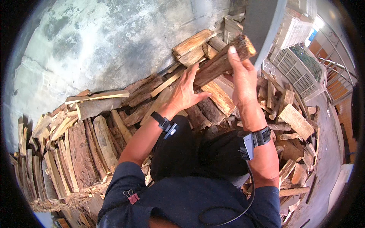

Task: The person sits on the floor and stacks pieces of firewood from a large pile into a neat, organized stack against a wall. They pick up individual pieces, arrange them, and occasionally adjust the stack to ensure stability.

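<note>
A split log [219,64] with dark bark and a pale cut end is raised in front of me, tilted up to the right. My right hand [242,74] grips it near its upper end, thumb lying along the bark. Close to its lower end is my left hand [185,91], thumb and fingers spread; whether the fingertips touch the wood is hard to tell. Beneath both hands lies split firewood, including a yellowish piece [219,97] and barked pieces [209,109]. Further up, a pale split piece [194,42] rests on top of others against the wall.
A stained concrete wall [108,42] runs behind the firewood. To the left, split pieces [84,154] stand packed in a row. Loose chunks [296,121] are heaped at the right. Beyond a grey post [263,28] is a white plastic crate [299,68] holding green netting.
</note>
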The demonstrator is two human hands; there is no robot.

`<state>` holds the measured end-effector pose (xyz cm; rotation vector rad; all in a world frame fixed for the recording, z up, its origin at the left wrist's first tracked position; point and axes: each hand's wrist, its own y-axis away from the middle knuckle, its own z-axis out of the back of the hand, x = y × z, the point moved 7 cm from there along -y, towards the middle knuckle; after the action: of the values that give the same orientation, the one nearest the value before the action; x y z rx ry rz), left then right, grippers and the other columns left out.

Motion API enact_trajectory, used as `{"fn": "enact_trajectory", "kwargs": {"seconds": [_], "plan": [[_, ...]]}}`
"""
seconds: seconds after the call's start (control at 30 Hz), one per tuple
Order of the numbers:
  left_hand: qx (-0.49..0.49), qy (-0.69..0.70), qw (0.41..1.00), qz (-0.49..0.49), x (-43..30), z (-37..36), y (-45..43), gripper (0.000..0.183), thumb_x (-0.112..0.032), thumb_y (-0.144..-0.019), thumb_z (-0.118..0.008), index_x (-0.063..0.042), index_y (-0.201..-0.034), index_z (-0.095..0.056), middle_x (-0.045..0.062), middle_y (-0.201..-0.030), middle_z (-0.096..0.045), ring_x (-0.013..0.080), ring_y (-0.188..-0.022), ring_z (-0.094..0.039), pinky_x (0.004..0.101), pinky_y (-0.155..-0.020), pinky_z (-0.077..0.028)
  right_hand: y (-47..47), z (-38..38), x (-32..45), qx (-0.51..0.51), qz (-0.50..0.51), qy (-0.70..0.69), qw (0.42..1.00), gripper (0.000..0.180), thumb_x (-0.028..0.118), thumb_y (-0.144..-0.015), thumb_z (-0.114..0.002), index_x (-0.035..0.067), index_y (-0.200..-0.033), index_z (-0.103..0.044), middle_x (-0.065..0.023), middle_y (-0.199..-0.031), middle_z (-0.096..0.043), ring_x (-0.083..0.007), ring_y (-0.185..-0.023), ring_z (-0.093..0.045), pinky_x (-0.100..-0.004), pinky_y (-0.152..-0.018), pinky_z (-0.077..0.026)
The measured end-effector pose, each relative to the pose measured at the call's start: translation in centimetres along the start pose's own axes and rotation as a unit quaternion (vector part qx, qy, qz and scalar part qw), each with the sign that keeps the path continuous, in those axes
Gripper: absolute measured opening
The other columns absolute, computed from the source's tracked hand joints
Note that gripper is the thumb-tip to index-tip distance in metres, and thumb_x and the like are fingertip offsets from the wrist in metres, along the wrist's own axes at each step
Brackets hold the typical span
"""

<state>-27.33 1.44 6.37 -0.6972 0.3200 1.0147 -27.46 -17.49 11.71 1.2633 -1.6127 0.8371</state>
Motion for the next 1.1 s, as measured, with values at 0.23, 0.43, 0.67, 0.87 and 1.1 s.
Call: {"fn": "enact_trajectory", "kwargs": {"seconds": [0.23,0.43,0.67,0.87,1.1], "plan": [[-0.064,-0.045,0.997,-0.025,4.9,2.4,1.7,0.082,-0.035,-0.088,-0.080,-0.010,-0.156,-0.041,0.021,-0.124,-0.059,0.0347,-0.113,-0.063,0.0478,-0.092,-0.055,1.1,-2.1,-1.1,0.105,-0.012,0.195,0.975,0.073,0.044,-0.093,-0.075,-0.013,-0.134,-0.055,-0.0218,-0.129,-0.064,-0.0289,-0.120,-0.060,-0.0373,-0.103,-0.048],[-0.023,-0.223,0.973,0.064,18.1,7.3,1.5,0.079,-0.040,-0.089,-0.076,-0.004,-0.152,-0.045,0.022,-0.122,-0.060,0.0404,-0.113,-0.058,0.0493,-0.105,-0.045,2.2,-2.3,1.8,0.050,0.130,0.377,0.915,0.073,0.035,-0.091,-0.079,-0.012,-0.139,-0.051,-0.0281,-0.132,-0.061,-0.0283,-0.120,-0.063,-0.0381,-0.101,-0.050],[-0.028,-0.259,0.951,0.164,20.9,5.7,2.4,0.073,-0.035,-0.093,-0.068,0.004,-0.150,-0.043,0.032,-0.143,-0.053,0.0464,-0.132,-0.052,0.0519,-0.114,-0.040,3.7,-3.6,2.0,0.069,0.207,0.413,0.884,0.062,0.031,-0.087,-0.078,-0.004,-0.134,-0.056,-0.0260,-0.118,-0.062,-0.0390,-0.111,-0.063,-0.0445,-0.095,-0.052],[0.209,-0.180,0.914,0.299,20.8,-1.0,8.5,0.072,-0.038,-0.092,-0.071,0.002,-0.147,-0.046,0.030,-0.149,-0.049,0.0466,-0.130,-0.055,0.0512,-0.107,-0.049,4.2,-2.4,3.7,0.077,0.204,0.377,0.900,0.061,0.030,-0.091,-0.080,-0.004,-0.136,-0.057,-0.0203,-0.124,-0.064,-0.0265,-0.114,-0.064,-0.0368,-0.093,-0.055],[0.307,-0.382,0.830,0.268,22.7,-2.7,17.5,0.091,-0.021,-0.087,-0.077,-0.003,-0.160,-0.024,0.030,-0.154,-0.034,0.0508,-0.137,-0.039,0.0638,-0.102,-0.046,2.2,10.7,2.8,0.025,0.071,0.321,0.944,0.039,0.024,-0.095,-0.073,-0.005,-0.119,-0.067,-0.0136,-0.106,-0.074,-0.0164,-0.099,-0.069,-0.0305,-0.089,-0.054]]}}
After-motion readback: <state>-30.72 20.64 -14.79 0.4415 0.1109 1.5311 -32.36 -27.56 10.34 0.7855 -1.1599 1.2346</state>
